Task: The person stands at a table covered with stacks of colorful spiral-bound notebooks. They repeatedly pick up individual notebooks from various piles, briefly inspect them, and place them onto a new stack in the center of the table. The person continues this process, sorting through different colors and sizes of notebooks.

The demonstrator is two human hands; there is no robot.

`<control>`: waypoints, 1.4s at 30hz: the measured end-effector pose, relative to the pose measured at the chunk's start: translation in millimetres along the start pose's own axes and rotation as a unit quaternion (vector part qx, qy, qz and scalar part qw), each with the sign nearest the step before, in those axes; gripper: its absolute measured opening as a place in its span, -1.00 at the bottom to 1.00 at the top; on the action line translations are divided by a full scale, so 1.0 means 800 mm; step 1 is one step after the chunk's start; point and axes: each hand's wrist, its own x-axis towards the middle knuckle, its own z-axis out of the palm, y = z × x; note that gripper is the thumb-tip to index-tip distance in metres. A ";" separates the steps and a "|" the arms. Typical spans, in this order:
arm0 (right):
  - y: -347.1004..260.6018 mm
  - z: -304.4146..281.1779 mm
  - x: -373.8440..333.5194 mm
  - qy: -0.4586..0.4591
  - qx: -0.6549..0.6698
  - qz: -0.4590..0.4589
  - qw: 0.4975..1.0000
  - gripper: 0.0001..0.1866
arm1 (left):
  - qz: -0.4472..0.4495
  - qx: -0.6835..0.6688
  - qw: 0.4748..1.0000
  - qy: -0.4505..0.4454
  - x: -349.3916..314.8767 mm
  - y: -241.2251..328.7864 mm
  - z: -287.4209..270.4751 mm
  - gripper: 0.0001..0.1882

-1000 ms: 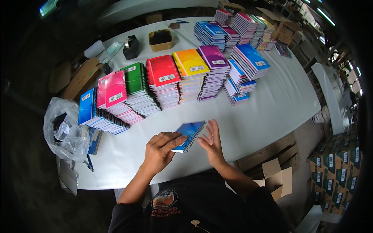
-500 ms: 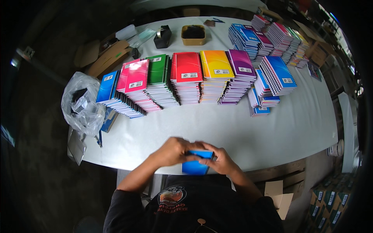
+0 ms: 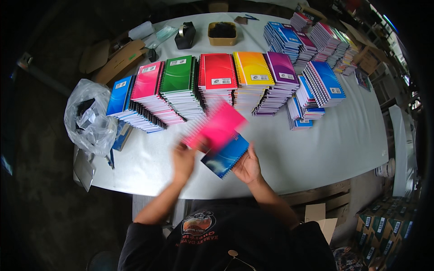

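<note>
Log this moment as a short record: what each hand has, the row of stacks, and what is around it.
Left grip: on a pink notebook, motion-blurred
Right grip: on a blue notebook, at its right edge
Overlap: pink covers part of blue in this view; contact cannot be told
Row, left to right: blue stack, pink stack, green stack, red stack, yellow stack, purple stack
Beside row's left end: clear plastic bag
Behind row: black tape dispenser, tan tub
Surface: pale table

Black short-sleeved shirt (image 3: 257, 230); round orange chest print (image 3: 199, 222), red lettering (image 3: 197, 240); tan disc (image 3: 233, 253) on cord (image 3: 244, 263).
</note>
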 end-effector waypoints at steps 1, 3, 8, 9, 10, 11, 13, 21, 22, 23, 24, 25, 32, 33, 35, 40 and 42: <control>-0.001 -0.002 0.000 -0.027 0.038 -0.011 0.999 -0.44 | 0.071 0.255 0.960 -0.086 -0.029 -0.032 0.005 -0.47; 0.001 -0.007 -0.001 0.004 -0.095 -0.092 0.991 -0.54 | 0.150 0.439 0.882 -0.088 -0.042 -0.028 0.018 -0.33; -0.024 -0.015 -0.007 0.139 -0.159 -0.052 0.976 -0.66 | 0.374 0.502 0.780 0.031 0.120 0.064 -0.025 -0.13; -0.029 -0.016 -0.011 0.148 -0.123 -0.015 0.981 -0.66 | 0.419 0.557 0.716 0.030 0.153 0.089 -0.046 -0.13; -0.037 -0.021 -0.012 0.091 -0.085 0.036 0.992 -0.66 | 0.346 0.649 0.677 0.017 0.172 0.089 -0.078 -0.18; -0.036 -0.016 -0.013 0.091 -0.123 0.018 0.988 -0.65 | 0.311 0.693 0.650 -0.027 0.178 0.087 -0.098 -0.33; -0.030 -0.004 -0.019 0.100 -0.193 -0.026 0.976 -0.62 | 0.339 0.622 0.702 -0.068 0.171 0.112 -0.109 -0.66; -0.028 -0.013 -0.018 0.059 -0.106 -0.054 0.991 -0.45 | 0.535 0.317 0.746 -0.238 0.013 0.062 0.009 -0.81; -0.031 -0.013 -0.021 0.045 -0.093 -0.048 0.993 -0.37 | 0.483 0.276 0.782 -0.281 0.003 0.060 0.022 -0.86; -0.033 -0.010 -0.023 0.029 -0.082 -0.041 0.995 -0.29 | 0.429 0.234 0.812 -0.320 -0.002 0.059 0.029 -0.91; -0.040 0.003 -0.028 0.024 -0.103 0.003 0.994 -0.26 | 0.343 0.108 0.858 -0.367 -0.001 0.053 0.032 -0.96; -0.043 0.000 -0.027 0.014 -0.127 0.023 0.992 -0.22 | 0.248 -0.021 0.880 -0.404 0.002 0.048 0.035 -0.97; -0.036 -0.063 -0.026 -0.018 -0.098 0.108 0.989 -0.50 | 0.091 0.075 0.834 -0.539 0.009 -0.033 0.065 -0.77; -0.036 -0.066 -0.027 -0.012 -0.132 0.100 0.986 -0.53 | 0.089 0.099 0.837 -0.531 0.007 -0.046 0.064 -0.78; -0.038 -0.066 -0.029 0.001 -0.200 0.084 0.976 -0.56 | 0.170 0.174 0.858 -0.453 -0.001 -0.064 0.062 -0.83; -0.045 -0.051 -0.030 0.019 -0.263 0.043 0.964 -0.63 | 0.165 0.369 0.903 -0.145 -0.036 -0.109 0.059 -0.42; -0.040 -0.078 -0.021 0.082 -0.213 0.026 0.973 -0.65 | 0.040 0.405 0.904 -0.129 -0.044 -0.168 0.044 -0.36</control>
